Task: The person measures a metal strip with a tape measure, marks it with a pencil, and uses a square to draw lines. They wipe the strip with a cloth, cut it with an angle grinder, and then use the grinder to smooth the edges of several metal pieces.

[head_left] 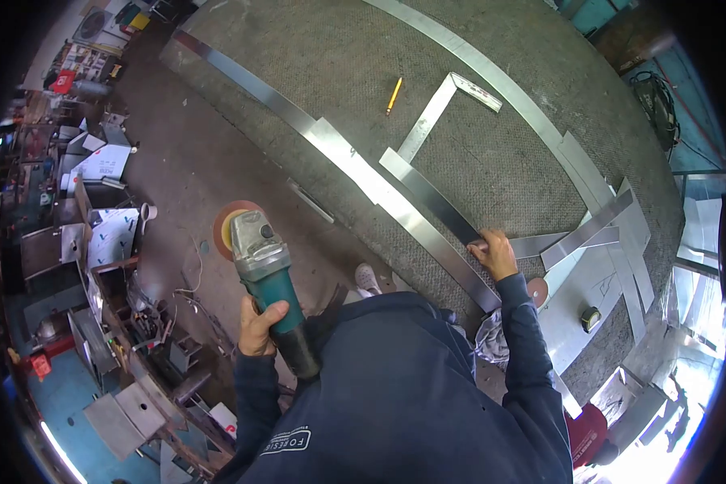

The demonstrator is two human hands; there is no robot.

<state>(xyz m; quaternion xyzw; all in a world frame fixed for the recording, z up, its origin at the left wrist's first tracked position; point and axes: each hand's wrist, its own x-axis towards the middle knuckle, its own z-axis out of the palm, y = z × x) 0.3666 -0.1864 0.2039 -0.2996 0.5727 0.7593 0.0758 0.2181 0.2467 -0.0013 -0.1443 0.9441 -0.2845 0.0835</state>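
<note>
My left hand [260, 329] is wrapped around the green body of an angle grinder [278, 294]. The grinder's head, with a reddish-brown disc [227, 230], points away from me over the floor. My right hand [496, 254] is closed on the near end of a flat metal strip [431, 196] that lies on the carpeted work surface. Just left of that strip runs a long shiny metal strip [411, 222]. A square [429, 117] lies beyond the held strip's far end, and a yellow pencil [394, 96] rests farther off.
Right of my right hand lie crossed metal strips [589, 230], a loose disc [537, 292] and a tape measure [590, 319] on sheet metal [569, 339]. A crumpled cloth [492, 337] is near my right forearm. A cluttered bench [129, 339] stands at left.
</note>
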